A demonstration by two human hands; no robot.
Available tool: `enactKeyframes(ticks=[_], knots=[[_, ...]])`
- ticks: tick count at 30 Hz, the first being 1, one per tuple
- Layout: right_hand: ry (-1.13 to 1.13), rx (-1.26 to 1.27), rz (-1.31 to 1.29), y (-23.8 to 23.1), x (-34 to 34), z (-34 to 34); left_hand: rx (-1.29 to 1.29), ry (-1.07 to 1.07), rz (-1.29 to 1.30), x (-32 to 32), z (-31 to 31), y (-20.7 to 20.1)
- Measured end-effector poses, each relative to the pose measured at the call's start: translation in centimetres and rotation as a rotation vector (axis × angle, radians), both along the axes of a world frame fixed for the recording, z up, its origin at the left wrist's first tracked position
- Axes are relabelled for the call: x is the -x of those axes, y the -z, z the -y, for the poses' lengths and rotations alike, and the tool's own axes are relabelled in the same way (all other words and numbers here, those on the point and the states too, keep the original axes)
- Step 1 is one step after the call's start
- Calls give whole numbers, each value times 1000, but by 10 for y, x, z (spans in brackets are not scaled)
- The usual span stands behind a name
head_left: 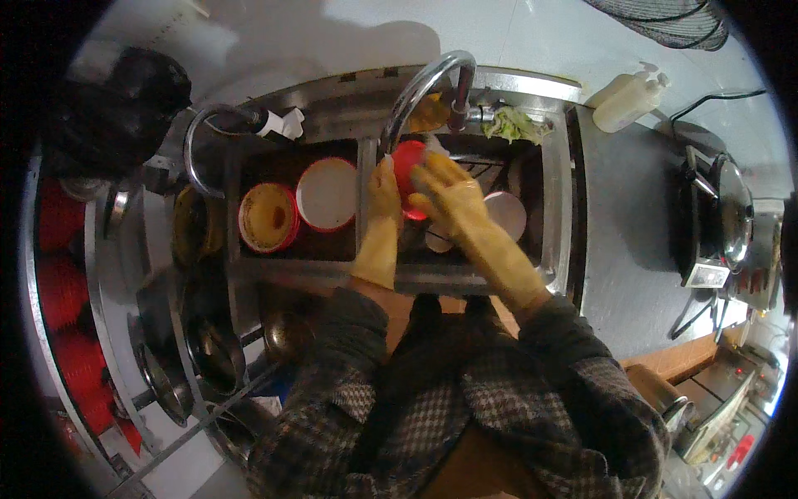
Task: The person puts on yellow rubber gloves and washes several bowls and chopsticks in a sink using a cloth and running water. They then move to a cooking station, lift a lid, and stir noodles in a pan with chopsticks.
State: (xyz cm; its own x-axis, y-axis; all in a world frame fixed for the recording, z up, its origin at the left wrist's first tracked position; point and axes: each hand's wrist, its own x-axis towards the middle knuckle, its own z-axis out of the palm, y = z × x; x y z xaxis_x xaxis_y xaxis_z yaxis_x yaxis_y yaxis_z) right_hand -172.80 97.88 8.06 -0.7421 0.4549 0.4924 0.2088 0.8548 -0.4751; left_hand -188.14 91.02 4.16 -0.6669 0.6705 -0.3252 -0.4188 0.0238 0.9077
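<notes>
Both hands wear long yellow rubber gloves over the right basin of a double sink (366,241). My left hand (385,187) grips the left edge of a red bowl (407,158) under the curved metal faucet (399,104). Against the bowl's right side is my right hand (450,190), blurred by motion; whether it holds anything is hidden. A pale bowl (507,214) and a smaller pale dish (438,239) lie in the same basin. The left basin holds a red-rimmed bowl with a white inside (327,195) and a red bowl with a yellowish, stained inside (268,219).
Wilted green leaves (517,125) lie on the sink's back ledge. A steel counter (632,216) on the right carries a pump bottle (629,101) and a lidded pan (731,208). A second faucet (198,145) and a black bag (125,108) are at left, above racks of pans.
</notes>
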Motion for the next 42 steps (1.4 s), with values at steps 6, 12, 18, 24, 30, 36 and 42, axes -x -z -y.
enactKeyframes(ticks=[6, 12, 18, 24, 30, 36, 42], knots=[[47, 868, 146, 3, 55, -44, 86, 128, -359, -15, 9, -28], [-36, 198, 31, 3, 69, 5, 20, -176, 211, 24, -6, -11], [3, 512, -320, 22, 40, 9, -338, 14, 489, 32, 22, 1], [-112, 1461, -246, -26, 39, -48, -424, 103, 524, 34, 29, 10], [112, 772, 240, -12, 50, -24, 330, 348, 639, 16, 4, -13], [26, 847, 465, 31, 45, 25, 144, 286, 292, 25, 13, -28], [-472, -353, 330, 17, 2, -8, 233, 772, 258, 69, 21, -45]])
